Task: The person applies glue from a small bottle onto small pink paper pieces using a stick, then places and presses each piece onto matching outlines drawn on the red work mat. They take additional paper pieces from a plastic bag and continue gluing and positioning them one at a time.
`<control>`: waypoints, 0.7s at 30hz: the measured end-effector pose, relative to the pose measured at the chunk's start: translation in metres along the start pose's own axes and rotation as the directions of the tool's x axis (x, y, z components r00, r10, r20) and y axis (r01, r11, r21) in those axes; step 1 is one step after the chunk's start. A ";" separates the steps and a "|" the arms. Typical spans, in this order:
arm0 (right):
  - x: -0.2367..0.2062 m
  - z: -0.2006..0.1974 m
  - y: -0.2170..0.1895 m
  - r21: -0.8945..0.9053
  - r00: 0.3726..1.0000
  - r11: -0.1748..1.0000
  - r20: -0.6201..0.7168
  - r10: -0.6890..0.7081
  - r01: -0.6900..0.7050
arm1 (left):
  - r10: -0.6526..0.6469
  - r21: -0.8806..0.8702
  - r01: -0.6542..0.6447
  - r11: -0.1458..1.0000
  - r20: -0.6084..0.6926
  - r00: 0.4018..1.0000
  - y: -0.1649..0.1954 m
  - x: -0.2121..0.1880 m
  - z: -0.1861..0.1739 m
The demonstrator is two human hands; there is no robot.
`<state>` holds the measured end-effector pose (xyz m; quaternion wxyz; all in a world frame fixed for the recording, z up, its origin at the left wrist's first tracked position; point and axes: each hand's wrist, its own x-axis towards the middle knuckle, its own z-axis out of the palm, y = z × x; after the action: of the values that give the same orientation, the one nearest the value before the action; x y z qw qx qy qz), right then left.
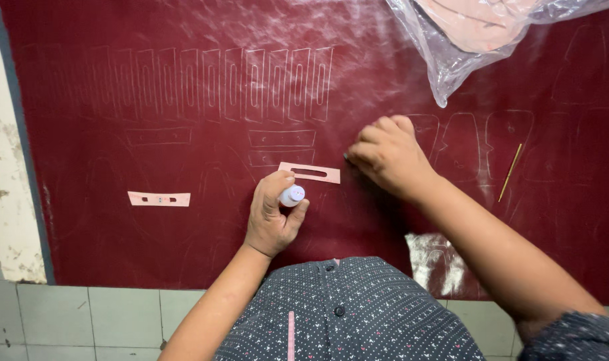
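My left hand is closed around a small white bottle, held just below a pink slotted template strip that lies on the dark red sheet. Just right of that strip, my right hand rests with curled fingers on the sheet, pinching a small dark tool tip at its left edge; the tool is mostly hidden. Several traced outlines of slotted strips run across the sheet above both hands.
A second pink slotted strip lies to the left. A thin wooden stick lies at the right. A clear plastic bag with pink material sits at the top right. A crumpled clear wrapper lies near the front edge. Tiled surface below.
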<state>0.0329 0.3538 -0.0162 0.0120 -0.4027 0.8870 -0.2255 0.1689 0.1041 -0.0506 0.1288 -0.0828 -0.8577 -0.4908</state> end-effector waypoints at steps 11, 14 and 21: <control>-0.047 -0.012 -0.006 0.044 0.998 0.999 0.048 0.030 -0.032 | 0.012 0.017 -0.012 1.000 -0.006 1.000 0.000 -0.001 0.002; -0.052 -0.017 -0.006 0.036 0.998 0.998 0.024 0.059 -0.060 | 0.015 0.015 -0.015 1.000 -0.003 1.000 0.001 -0.001 0.001; -0.058 -0.016 -0.010 -0.010 0.998 0.998 0.000 0.067 -0.067 | 0.033 0.025 -0.033 0.999 -0.002 0.999 0.001 -0.001 0.001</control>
<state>0.0761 0.3962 -0.0069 0.0176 -0.3726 0.9012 -0.2206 0.1699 0.1056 -0.0506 0.1387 -0.0948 -0.8622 -0.4780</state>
